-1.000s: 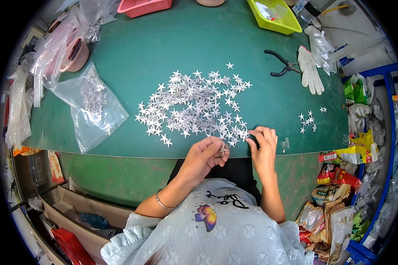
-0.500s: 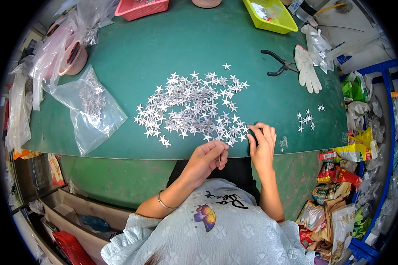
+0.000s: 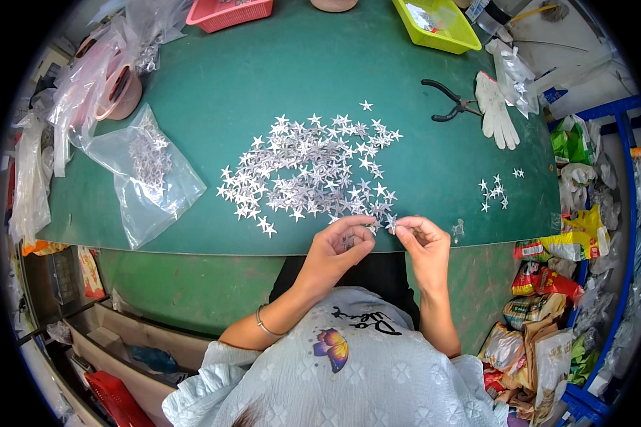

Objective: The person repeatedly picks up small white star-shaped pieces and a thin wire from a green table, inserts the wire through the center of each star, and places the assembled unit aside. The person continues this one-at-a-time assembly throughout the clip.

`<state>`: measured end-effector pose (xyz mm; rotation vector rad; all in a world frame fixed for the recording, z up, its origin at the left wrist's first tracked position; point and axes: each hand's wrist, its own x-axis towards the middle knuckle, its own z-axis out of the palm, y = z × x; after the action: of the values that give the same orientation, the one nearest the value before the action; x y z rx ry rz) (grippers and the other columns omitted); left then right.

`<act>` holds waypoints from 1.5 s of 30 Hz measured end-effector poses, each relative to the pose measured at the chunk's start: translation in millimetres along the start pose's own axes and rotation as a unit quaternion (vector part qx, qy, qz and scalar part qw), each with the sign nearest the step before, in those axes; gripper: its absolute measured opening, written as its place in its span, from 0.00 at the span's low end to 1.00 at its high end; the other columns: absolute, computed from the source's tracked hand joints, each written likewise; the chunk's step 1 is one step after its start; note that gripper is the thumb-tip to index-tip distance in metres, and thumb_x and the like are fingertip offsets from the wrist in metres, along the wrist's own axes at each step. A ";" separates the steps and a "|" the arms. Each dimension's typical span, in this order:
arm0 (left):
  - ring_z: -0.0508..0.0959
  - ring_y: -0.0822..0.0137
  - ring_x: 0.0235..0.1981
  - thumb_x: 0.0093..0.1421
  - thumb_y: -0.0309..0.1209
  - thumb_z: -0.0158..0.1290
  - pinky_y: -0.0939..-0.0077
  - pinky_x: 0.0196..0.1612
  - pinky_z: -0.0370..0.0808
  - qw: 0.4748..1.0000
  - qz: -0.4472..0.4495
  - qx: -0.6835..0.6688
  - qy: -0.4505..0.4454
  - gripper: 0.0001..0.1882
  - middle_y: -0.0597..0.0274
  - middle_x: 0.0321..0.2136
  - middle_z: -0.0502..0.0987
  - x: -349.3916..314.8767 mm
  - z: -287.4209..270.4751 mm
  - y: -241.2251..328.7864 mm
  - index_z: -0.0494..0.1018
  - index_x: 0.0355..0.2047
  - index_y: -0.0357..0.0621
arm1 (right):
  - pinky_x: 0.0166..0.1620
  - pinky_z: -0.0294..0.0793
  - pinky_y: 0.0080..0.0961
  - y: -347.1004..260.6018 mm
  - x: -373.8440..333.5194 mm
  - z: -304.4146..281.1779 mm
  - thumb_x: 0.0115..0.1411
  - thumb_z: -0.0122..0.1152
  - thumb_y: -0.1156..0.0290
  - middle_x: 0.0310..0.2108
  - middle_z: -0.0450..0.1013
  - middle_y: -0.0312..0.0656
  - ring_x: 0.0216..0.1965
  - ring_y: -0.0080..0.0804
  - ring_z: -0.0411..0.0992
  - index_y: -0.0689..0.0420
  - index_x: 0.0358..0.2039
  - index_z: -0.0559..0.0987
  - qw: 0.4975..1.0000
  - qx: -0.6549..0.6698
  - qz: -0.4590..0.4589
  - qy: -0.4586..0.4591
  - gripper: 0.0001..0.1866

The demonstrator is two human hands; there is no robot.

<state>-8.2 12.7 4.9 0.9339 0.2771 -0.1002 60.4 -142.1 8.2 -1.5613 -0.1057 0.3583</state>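
Note:
A wide pile of silver star-shaped pieces [image 3: 303, 167] lies on the green tabletop [image 3: 214, 85]. At the pile's near right edge, my right hand [image 3: 426, 242] pinches one silver star [image 3: 391, 222] between thumb and fingertips. Just left of it is my left hand [image 3: 338, 245], its fingers curled and its thumb facing the index finger. Something greyish shows inside that curl, too hidden to make out. Another star [image 3: 372, 229] is by the left fingertips; whether they touch it is unclear. A small separate group of stars [image 3: 495, 192] lies to the right.
Left of the pile lies a clear plastic bag [image 3: 149, 178] with silver pieces inside. Black-handled pliers [image 3: 449, 103] and a white glove [image 3: 497, 114] rest at the far right. A yellow-green basket [image 3: 445, 39] and a pink basket [image 3: 228, 16] stand at the back.
My right hand has come down and left from the pile's edge and now pinches a star. My left hand has risen slightly onto the table, with thumb and index finger further apart.

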 end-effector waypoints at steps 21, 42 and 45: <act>0.63 0.80 0.23 0.55 0.23 0.52 0.87 0.26 0.63 1.000 -0.012 0.014 0.013 0.07 0.69 0.24 0.68 -0.1 3.6 6.3 0.72 0.35 0.34 | 0.33 0.68 0.13 -10.3 -12.7 9.6 0.56 0.57 0.77 0.27 0.74 0.37 0.27 0.16 0.69 0.65 0.30 0.76 0.995 0.044 0.049 -0.080 0.05; 0.74 0.55 0.46 0.57 0.22 0.40 0.69 0.51 0.71 0.984 -0.065 -0.162 0.022 0.19 0.39 0.44 0.71 2.2 -0.8 11.7 0.62 0.49 0.24 | 0.34 0.65 0.14 5.7 14.2 -6.0 0.55 0.57 0.79 0.27 0.74 0.35 0.29 0.16 0.67 0.65 0.29 0.77 1.000 -0.019 0.000 0.014 0.03; 0.72 0.53 0.48 0.58 0.22 0.39 0.67 0.52 0.70 0.981 -0.065 -0.182 0.007 0.20 0.38 0.45 0.70 1.9 0.9 13.8 0.61 0.50 0.23 | 0.38 0.67 0.15 1.4 7.4 -4.5 0.56 0.56 0.78 0.28 0.74 0.36 0.30 0.18 0.69 0.64 0.32 0.77 0.998 0.045 0.037 -0.001 0.04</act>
<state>-3.4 20.2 15.6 0.5531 0.3556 -0.1582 68.5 -144.3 5.5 -1.4778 -0.0329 0.4164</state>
